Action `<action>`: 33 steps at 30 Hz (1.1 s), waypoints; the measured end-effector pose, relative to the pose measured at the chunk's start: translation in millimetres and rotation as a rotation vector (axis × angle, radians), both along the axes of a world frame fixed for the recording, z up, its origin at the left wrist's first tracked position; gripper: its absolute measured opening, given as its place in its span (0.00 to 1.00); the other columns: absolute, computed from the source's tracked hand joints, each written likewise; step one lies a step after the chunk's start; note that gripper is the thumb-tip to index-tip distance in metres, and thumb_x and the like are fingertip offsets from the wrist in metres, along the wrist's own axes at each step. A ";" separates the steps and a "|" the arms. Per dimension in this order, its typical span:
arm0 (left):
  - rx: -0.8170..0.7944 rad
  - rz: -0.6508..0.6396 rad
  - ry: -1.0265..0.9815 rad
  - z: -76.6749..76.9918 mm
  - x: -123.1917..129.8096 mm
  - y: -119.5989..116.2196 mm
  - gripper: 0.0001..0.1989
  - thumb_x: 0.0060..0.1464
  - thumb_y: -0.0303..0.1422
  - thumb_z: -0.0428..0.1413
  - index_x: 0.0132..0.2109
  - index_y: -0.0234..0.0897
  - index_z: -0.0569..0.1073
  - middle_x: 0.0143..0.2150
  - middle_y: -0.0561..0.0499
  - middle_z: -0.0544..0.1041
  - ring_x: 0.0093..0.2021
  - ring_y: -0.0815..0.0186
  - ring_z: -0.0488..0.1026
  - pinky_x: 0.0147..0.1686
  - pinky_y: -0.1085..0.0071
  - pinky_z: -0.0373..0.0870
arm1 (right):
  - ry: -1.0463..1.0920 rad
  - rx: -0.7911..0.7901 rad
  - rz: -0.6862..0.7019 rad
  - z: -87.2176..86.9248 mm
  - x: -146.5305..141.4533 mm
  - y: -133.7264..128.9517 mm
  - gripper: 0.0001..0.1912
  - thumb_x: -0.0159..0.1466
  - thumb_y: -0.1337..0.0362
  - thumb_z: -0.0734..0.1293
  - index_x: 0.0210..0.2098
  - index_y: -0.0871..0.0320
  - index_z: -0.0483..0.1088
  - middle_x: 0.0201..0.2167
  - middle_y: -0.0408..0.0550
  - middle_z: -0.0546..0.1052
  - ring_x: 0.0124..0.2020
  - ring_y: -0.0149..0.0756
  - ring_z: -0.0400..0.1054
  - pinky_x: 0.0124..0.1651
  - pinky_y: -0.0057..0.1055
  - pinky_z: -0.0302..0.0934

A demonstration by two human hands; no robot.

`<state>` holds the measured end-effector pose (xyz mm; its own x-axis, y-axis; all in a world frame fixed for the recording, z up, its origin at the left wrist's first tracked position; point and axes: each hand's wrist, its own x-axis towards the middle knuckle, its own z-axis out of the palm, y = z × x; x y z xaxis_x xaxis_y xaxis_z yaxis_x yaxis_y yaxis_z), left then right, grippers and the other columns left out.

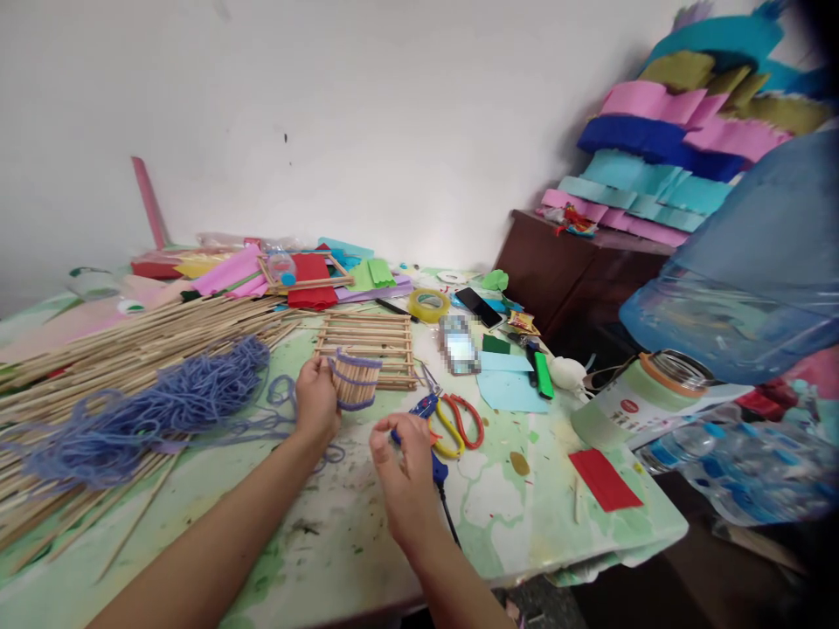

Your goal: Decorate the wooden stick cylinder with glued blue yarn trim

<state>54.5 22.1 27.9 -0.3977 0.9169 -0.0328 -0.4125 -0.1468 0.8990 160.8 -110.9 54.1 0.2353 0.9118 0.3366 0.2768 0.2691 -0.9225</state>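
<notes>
In my left hand is a small curved panel of short sticks, edged and banded with purple yarn. The fingers pinch its left side, and it stands tilted above the table. My right hand is raised to the right of it, fingers loosely curled and apart, with nothing visible held. Behind that hand lies a blue glue gun, partly hidden, its cord running toward the table's front edge. Scissors with red and yellow handles lie beside it. A stick frame with crossbars rests just behind the panel.
Purple yarn lies on a long pile of thin sticks at left. Coloured paper, a tape roll, phones and a green cutter sit farther back. A tumbler stands near the right edge.
</notes>
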 end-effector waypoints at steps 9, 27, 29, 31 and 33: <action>0.180 0.145 0.549 1.9 0.8 -13.1 0.07 0.55 0.37 0.49 0.37 0.39 0.68 0.33 0.53 0.70 0.37 0.64 0.68 0.40 0.70 0.64 | 0.517 -0.196 -0.080 -15.7 -14.8 40.9 0.25 0.57 0.53 0.64 0.50 0.59 0.65 0.53 0.54 0.69 0.54 0.41 0.62 0.55 0.38 0.55; -0.022 -0.621 -0.190 45.3 4.1 -41.1 0.03 0.46 0.28 0.58 0.31 0.33 0.71 0.23 0.55 0.70 0.22 0.73 0.65 0.22 0.79 0.63 | 0.892 -0.100 0.209 9.0 10.7 59.6 0.18 0.59 0.50 0.63 0.36 0.59 0.71 0.38 0.50 0.77 0.41 0.39 0.71 0.44 0.38 0.65; -0.035 -0.665 -0.237 50.5 2.2 -46.9 0.02 0.47 0.27 0.58 0.31 0.33 0.72 0.24 0.55 0.71 0.22 0.74 0.67 0.23 0.79 0.64 | 0.900 -0.121 0.266 11.4 14.7 57.2 0.17 0.58 0.50 0.64 0.37 0.58 0.71 0.38 0.50 0.77 0.42 0.41 0.71 0.44 0.38 0.66; -0.054 -0.701 -0.265 54.0 -0.3 -51.9 0.03 0.47 0.26 0.58 0.33 0.33 0.73 0.26 0.54 0.72 0.22 0.74 0.67 0.23 0.79 0.66 | 0.910 -0.142 0.313 10.2 17.1 55.5 0.16 0.58 0.51 0.64 0.37 0.57 0.71 0.38 0.50 0.77 0.43 0.41 0.71 0.44 0.39 0.66; -0.074 -0.742 -0.282 55.9 -3.3 -55.5 0.04 0.48 0.25 0.58 0.34 0.33 0.74 0.28 0.53 0.74 0.23 0.74 0.68 0.23 0.79 0.66 | 0.934 -0.161 0.358 6.5 18.1 54.8 0.15 0.58 0.52 0.65 0.37 0.56 0.70 0.39 0.49 0.77 0.44 0.41 0.71 0.44 0.39 0.65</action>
<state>51.2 -33.4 83.8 0.3485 0.9306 -0.1122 -0.5928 0.3115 0.7426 178.9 -56.0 60.6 0.0455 0.9987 0.0246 -0.6467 0.0482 -0.7612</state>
